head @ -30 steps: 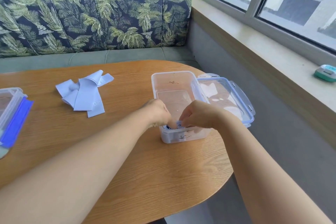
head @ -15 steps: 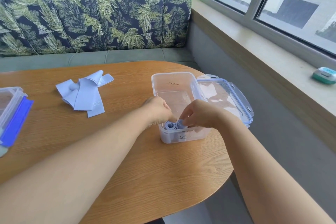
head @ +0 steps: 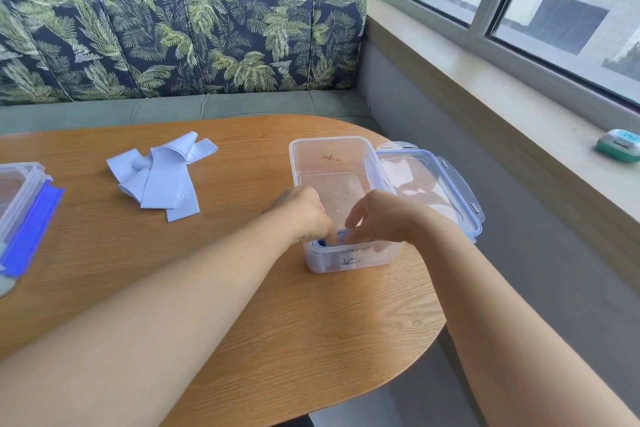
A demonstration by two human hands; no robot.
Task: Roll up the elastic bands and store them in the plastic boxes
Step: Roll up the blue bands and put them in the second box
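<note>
The table [head: 242, 322] and the open box [head: 332, 149] haven't shifted vs half a sec ago. The lid [head: 450, 177] lies just beside the box on its R, the loose bands [head: 162, 177] sit untouched well to the L, and the 2nd box [head: 17, 191] is at the far L edge. What changed: both hands went lower into the near end of the box. The roll [head: 323, 242], which stood at about rim height btwn them, is now down inside, mostly a blue patch seen thru the near wall. Prob. means this band is as good as stored, w/ the loose pile next to roll. Pose: both forearms reach fwd & converge over the box's near end. L hand [head: 301, 215] is knuckles-up, fingers curled down past the rim toward the roll; tips hidden, so can't tell if they pinch it or just press. R hand [head: 384, 218] has loosened: fingers [head: 352, 217] apart, index lifted clear, the others' tips on the roll's top, pressing rather than gripping.
</note>
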